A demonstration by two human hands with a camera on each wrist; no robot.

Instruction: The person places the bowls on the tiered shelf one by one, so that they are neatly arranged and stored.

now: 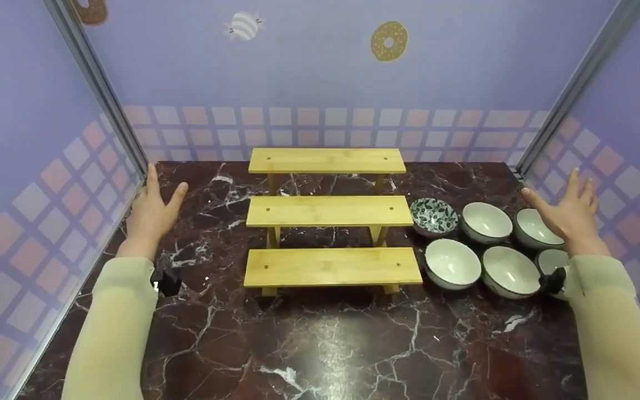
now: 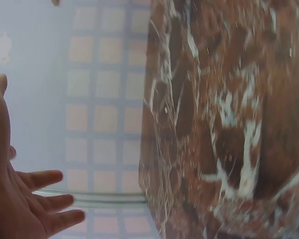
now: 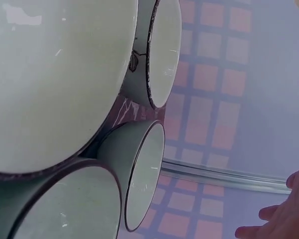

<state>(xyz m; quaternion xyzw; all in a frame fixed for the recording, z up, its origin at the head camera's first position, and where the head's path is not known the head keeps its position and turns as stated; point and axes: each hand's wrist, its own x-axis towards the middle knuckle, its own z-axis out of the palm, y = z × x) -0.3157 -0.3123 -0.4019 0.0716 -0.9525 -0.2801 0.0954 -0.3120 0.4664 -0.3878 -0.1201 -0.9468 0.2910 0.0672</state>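
My left hand (image 1: pixel 153 214) is held over the left side of the table with its fingers spread and nothing in it; the left wrist view shows the same hand (image 2: pixel 20 199) at the left edge. On the other side my right hand (image 1: pixel 570 214), also empty and spread, hovers over the rightmost bowls. White bowls (image 1: pixel 452 264) stand in two rows to the right of a three-step wooden rack (image 1: pixel 334 266). One bowl (image 1: pixel 434 215) at the back left of the group has a green leaf pattern inside. My right hand and wrist partly cover the two rightmost bowls (image 1: pixel 536 228).
A dark red marbled table (image 1: pixel 214 344) carries everything. Lilac walls (image 1: pixel 320 72) with a checked band close in the back and both sides, joined by metal corner posts (image 1: pixel 570 83). The rack's steps rise toward the back wall.
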